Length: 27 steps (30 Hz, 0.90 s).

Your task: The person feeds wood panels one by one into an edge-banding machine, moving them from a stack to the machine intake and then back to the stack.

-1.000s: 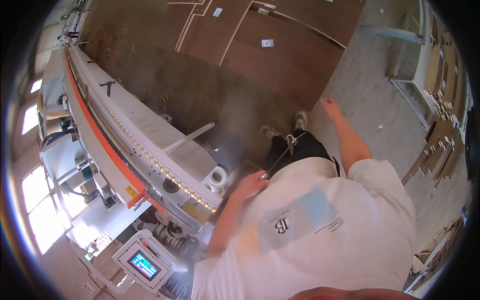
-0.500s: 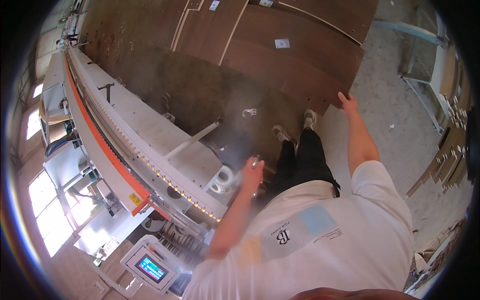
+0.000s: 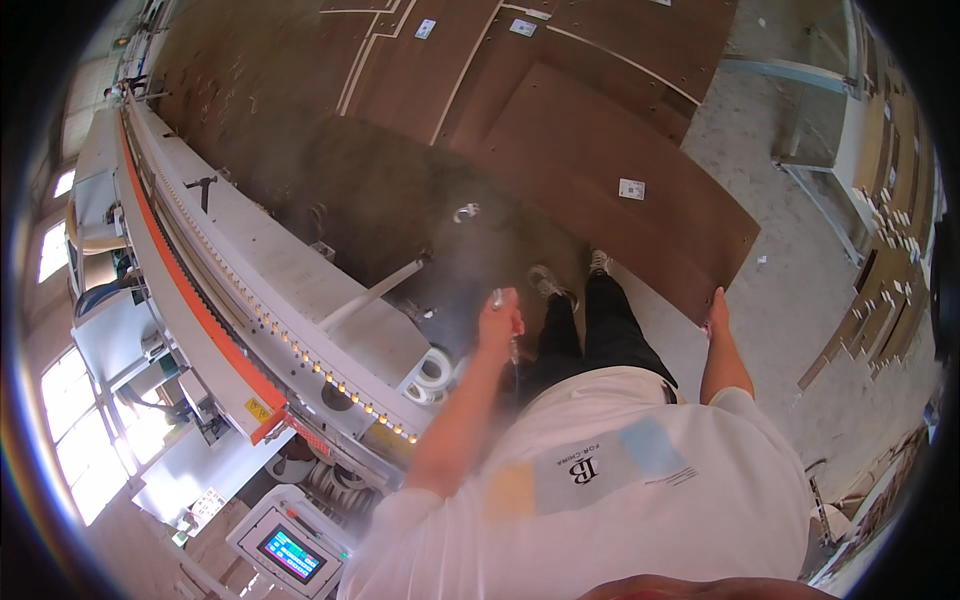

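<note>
My right hand point(image 3: 718, 312) grips the near right corner of a flat brown board point(image 3: 610, 170), its fingers partly hidden by the edge. The board is tilted out over the other brown boards, and a white label point(image 3: 631, 189) is stuck on its face. My left hand point(image 3: 499, 322) is closed around a small silvery tool point(image 3: 499, 298), apart from the board. The tool's end shows above the fist, and a thin part hangs below it. The fist hides most of it, so its exact kind is unclear.
More brown boards point(image 3: 410, 70) with labels lie beyond. A long white machine point(image 3: 250, 250) with an orange strip and small rollers runs along the left, its screen panel point(image 3: 290, 553) near me. White rolls point(image 3: 432, 375) stand beside it. A metal frame point(image 3: 790, 70) and strips point(image 3: 880, 300) are at right.
My right hand has drawn the board toward me and to the right, sliding it off the others. My left hand has moved slightly left and up, still holding the tool.
</note>
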Each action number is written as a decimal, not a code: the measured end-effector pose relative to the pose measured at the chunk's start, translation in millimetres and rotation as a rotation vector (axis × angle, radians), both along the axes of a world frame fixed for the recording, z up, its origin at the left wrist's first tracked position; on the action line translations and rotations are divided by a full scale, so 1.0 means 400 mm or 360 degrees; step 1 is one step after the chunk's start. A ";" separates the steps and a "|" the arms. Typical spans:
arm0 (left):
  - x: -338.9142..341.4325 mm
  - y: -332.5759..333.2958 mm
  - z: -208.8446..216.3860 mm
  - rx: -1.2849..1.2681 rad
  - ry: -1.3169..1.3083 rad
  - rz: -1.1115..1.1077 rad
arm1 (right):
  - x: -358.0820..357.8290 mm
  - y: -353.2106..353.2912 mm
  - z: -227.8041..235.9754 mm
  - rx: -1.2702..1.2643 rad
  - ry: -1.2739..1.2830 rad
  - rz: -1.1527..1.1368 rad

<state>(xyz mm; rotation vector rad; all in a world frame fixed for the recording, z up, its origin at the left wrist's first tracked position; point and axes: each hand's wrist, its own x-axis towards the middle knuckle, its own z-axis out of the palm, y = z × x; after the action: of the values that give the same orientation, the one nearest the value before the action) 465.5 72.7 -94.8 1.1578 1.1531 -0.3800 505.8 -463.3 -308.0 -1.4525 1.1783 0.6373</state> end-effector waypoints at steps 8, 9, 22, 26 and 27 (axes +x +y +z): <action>0.265 -0.125 0.006 -0.0544 -0.0269 0.0068 | -0.033 -0.075 0.045 -0.0303 0.0216 0.0186; 0.310 -0.146 0.021 -0.0571 -0.0311 0.0050 | -0.033 -0.079 0.063 -0.0298 0.0234 0.0169; 0.360 -0.174 0.008 -0.0609 -0.0395 0.0213 | 0.179 0.097 0.352 -0.0602 -0.0085 -0.0123; 0.212 -0.143 0.101 -0.0684 -0.0514 0.0307 | 0.232 0.129 0.430 -0.0787 -0.0107 0.0181; 0.167 -0.130 0.132 -0.0673 -0.0558 0.0340 | 0.256 0.149 0.459 -0.0855 -0.0097 0.0317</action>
<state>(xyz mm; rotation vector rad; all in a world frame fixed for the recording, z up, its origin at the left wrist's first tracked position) 532.5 20.8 -42.0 0.6885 0.8264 -0.2292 608.2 -403.8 -124.6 -2.0461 1.2199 0.4189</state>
